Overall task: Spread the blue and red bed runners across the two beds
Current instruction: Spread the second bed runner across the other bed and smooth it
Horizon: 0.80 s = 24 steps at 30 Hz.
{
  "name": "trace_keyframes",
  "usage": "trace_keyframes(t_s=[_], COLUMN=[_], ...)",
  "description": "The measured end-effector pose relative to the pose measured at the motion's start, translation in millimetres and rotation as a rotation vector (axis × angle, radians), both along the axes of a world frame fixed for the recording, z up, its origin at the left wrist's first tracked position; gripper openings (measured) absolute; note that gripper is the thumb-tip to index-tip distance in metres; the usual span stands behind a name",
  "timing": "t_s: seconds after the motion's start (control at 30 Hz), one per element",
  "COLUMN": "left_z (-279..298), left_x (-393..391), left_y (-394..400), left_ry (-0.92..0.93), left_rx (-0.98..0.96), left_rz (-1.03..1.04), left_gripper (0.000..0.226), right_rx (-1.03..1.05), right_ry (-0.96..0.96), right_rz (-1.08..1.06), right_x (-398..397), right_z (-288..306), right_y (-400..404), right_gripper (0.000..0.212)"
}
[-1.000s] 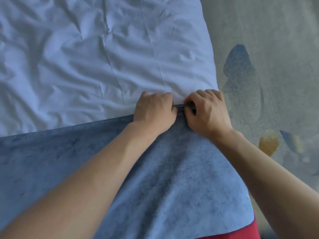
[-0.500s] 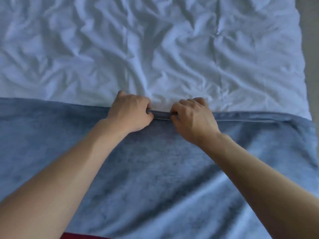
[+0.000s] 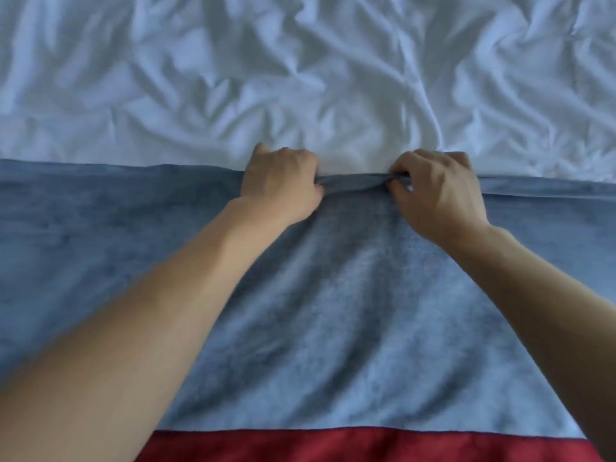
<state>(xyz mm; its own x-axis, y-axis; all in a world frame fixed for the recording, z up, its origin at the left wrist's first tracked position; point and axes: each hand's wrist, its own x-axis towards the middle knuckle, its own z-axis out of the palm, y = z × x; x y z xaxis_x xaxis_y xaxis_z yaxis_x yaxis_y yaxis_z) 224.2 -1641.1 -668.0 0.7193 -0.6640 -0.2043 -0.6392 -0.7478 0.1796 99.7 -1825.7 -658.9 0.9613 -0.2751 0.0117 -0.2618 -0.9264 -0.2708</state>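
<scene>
Head view: left hand (image 3: 280, 185) and right hand (image 3: 436, 191) each pinch the bunched far edge of the blue plush fabric bed runner (image 3: 350, 311), which lies across the wrinkled white bed sheet (image 3: 300, 78), red fabric runner (image 3: 333, 446) nearest the camera.

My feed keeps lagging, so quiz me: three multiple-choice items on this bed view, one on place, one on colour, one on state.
1. Where do the hands grip the blue runner?
A. its far edge
B. its near edge
C. its middle

2. What colour is the strip at the near edge?
A. green
B. yellow
C. red

3. How does the white sheet lie?
A. wrinkled
B. smooth
C. folded in a stack

Answers: 1 A, the left hand and right hand pinch the edge bordering the sheet; 2 C, red shows below the blue; 3 A, creases run all across it.
</scene>
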Motion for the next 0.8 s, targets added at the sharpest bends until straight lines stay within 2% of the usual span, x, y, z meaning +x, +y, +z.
trace_keyframes(t_s=[0.13, 0.27, 0.37, 0.57, 0.7, 0.8], left_z=[5.0, 3.0, 4.4, 7.2, 6.4, 7.2], left_x=[24.2, 19.2, 25.5, 54.4, 57.2, 69.1], left_y=[4.5, 12.9, 37.7, 91.3, 96.5, 115.4], left_ry=[0.013, 0.065, 0.041, 0.05, 0.046, 0.049], left_rx=[-0.019, -0.078, -0.03, 0.013, -0.047, -0.021], left_rz=[-0.021, -0.039, 0.016, 0.201, 0.185, 0.187], left_gripper=[0.02, 0.019, 0.019, 0.018, 0.014, 0.014], right_rx=[0.016, 0.107, 0.088, 0.121, 0.135, 0.078], right_ry=[0.039, 0.031, 0.028, 0.031, 0.003, -0.005], right_rz=[-0.122, -0.06, 0.031, -0.012, 0.192, 0.233], right_x=[14.4, 28.8, 38.6, 48.9, 62.2, 82.0], right_z=[8.9, 6.4, 0.8, -6.4, -2.3, -3.5], right_y=[-4.6, 18.3, 26.5, 27.2, 72.3, 98.1], right_gripper=[0.013, 0.028, 0.02, 0.016, 0.028, 0.018])
